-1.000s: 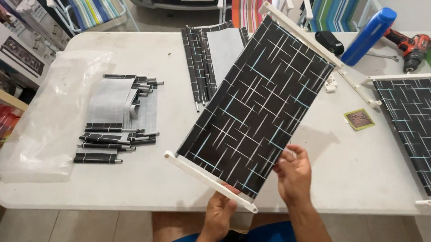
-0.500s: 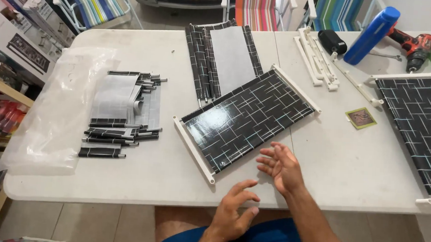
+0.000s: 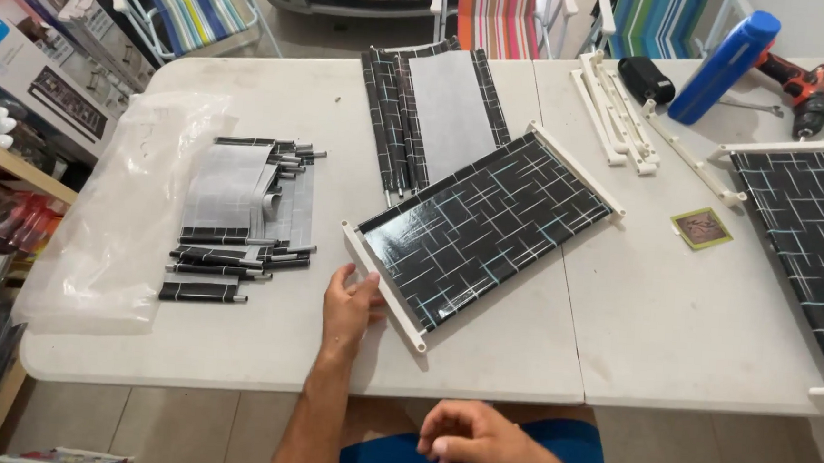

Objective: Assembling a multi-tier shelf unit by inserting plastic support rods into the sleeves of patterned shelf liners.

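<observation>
A black fabric panel with a thin light line pattern (image 3: 484, 228) lies flat and slanted on the white table (image 3: 692, 325), with a white plastic bar along each short end. My left hand (image 3: 348, 304) rests on the table with its fingertips touching the near white bar (image 3: 385, 287). It grips nothing. My right hand (image 3: 476, 438) is off the table over my lap, fingers loosely curled and empty.
Folded black and grey fabric pieces (image 3: 241, 216) are stacked at left beside a clear plastic bag (image 3: 118, 213). More panels (image 3: 436, 119) lie at the back, another framed panel (image 3: 812, 237) at right. White bars (image 3: 619, 115), a blue bottle (image 3: 724, 65), a drill (image 3: 812, 84) and a small card (image 3: 701, 227) are nearby.
The panel went from being held up tilted to lying flat on the table. Both hands let it go; my left hand moved up to the near bar, my right dropped toward my lap.
</observation>
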